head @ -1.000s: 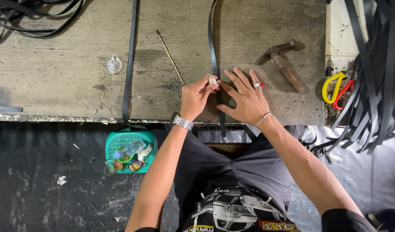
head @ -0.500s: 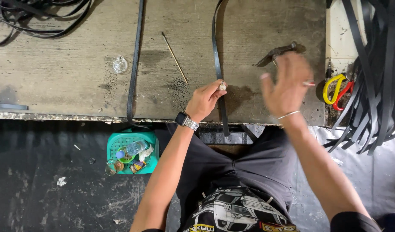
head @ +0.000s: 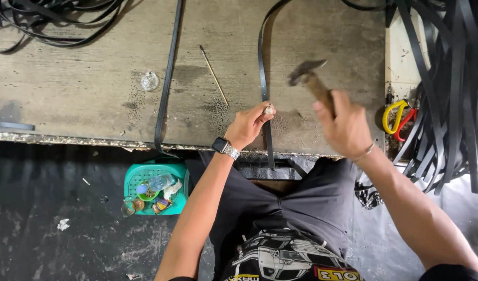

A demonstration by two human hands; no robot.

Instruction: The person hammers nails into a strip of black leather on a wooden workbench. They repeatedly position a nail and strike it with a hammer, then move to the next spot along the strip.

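Observation:
My left hand [head: 247,125] pinches a small pale metal piece [head: 269,110] against a black strap [head: 263,78] that runs down the worn wooden workbench [head: 93,99] and hangs over its front edge. My right hand [head: 345,126] grips the wooden handle of a hammer [head: 307,74], lifted above the bench just right of the strap, its dark metal head pointing left. A watch sits on my left wrist, a thin bracelet on my right.
A second black strap [head: 166,88] and a thin stick [head: 214,76] lie on the bench, with a small clear lid [head: 149,80]. Many black straps [head: 452,93] hang at the right beside yellow and red handled scissors [head: 396,118]. A green basket [head: 156,186] of small items sits on the floor.
My right hand left the strap, went right to the hammer lying on the bench, picked it up and raised it. My left hand stayed pinching the small piece on the strap.

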